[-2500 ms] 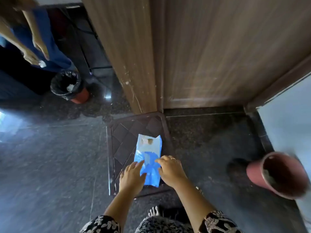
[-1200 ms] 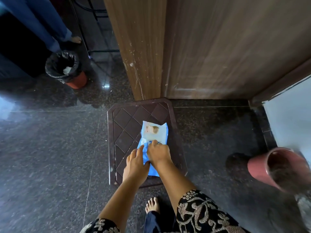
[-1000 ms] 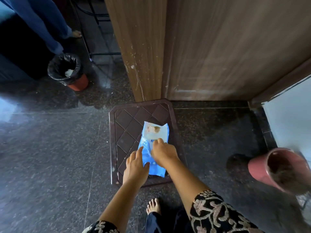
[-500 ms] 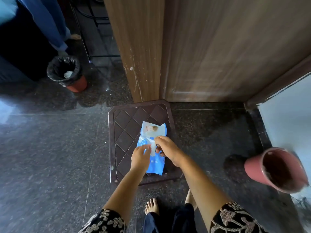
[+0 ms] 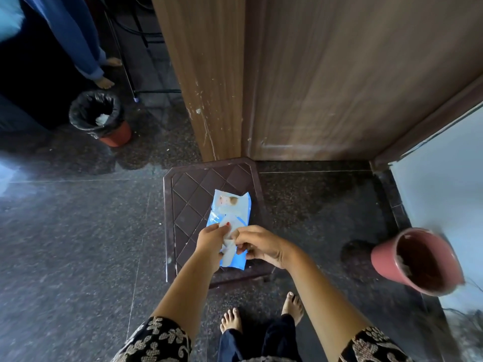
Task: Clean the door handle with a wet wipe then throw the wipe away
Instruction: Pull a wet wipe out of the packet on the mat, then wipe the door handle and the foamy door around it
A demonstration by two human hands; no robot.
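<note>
A blue pack of wet wipes [image 5: 231, 210] lies on a low brown stool [image 5: 193, 194] in front of the wooden door [image 5: 339, 74]. A white wet wipe [image 5: 228, 248] hangs between both my hands just above the pack's near end. My left hand [image 5: 210, 237] pinches the wipe's top, and my right hand [image 5: 257, 244] grips it from the right. A bin with a black liner [image 5: 98, 116] stands on the floor at the far left, with crumpled white paper inside. The door handle is out of view.
A pink flower pot [image 5: 415, 262] with soil stands on the floor at the right, by a pale wall. Another person's legs in blue trousers [image 5: 75, 35] stand behind the bin. My bare feet [image 5: 261, 312] are near the stool. Dark granite floor lies all around.
My hands lifted off the pack, which lay flat under them, and now hold a white wipe drawn up out of it. The pack stays on the stool.
</note>
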